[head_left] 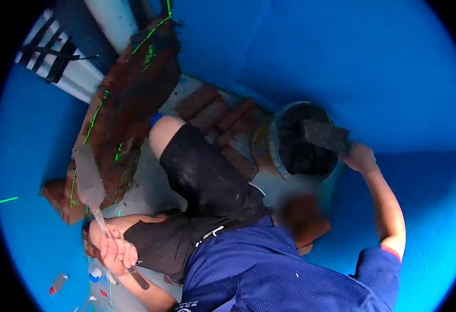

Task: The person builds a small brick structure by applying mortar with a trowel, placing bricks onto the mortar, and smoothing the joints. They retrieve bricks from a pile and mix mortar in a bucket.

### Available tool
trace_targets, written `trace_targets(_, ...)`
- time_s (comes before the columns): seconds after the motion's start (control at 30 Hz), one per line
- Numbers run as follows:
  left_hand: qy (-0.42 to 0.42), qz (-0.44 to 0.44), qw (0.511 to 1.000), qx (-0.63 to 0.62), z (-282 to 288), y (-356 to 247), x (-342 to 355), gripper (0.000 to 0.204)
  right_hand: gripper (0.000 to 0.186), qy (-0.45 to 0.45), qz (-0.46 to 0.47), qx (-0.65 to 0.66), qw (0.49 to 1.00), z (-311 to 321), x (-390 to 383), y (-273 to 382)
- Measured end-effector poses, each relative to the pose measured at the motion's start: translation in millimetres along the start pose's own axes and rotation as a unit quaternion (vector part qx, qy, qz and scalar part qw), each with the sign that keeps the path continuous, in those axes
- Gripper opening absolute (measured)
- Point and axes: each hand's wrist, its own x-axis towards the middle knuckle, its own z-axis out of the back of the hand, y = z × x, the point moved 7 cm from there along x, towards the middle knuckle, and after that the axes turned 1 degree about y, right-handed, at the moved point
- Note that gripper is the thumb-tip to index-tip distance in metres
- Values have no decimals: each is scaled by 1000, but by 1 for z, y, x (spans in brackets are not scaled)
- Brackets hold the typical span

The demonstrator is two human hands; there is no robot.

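My left hand (117,249) grips the handle of a long-bladed trowel (89,174), whose blade lies across the view of a curved brick structure (131,88) marked with thin green light lines. My right hand (359,156) is closed on the end of a dark, flat rectangular piece (324,136), held over a round bucket (264,145) with dark contents. I cannot make out whether that piece is a coated brick or a tool.
Loose red bricks (196,101) lie on the pale floor between my bent knee and the bucket. A blurred brownish patch sits below the bucket. Blue walls (311,47) surround me. A white slatted object (82,78) is at upper left, small items (57,283) at lower left.
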Motion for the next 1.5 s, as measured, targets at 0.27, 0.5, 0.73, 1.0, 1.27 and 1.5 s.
trace_targets(0.27,70,-81,982,153,-44,-63,-23,29,16,66,171,-214,959,-88,8,74)
trace_targets(0.5,22,-102,982,155,-28,-56,-28,20,17,69,309,-247,916,-44,-92,97)
trace_targets(0.73,65,-105,982,143,-34,-46,-13,23,39,213,180,-86,956,-8,-96,87)
trace_targets(1.0,22,-138,978,155,-10,-57,-29,23,40,387,-78,406,825,-84,-112,66)
trace_targets(1.27,-109,-184,965,155,55,-67,-82,25,37,302,-142,773,540,-108,-114,143)
trace_targets(1.5,-97,-232,954,160,43,-65,-58,20,39,190,164,850,464,9,-29,306)
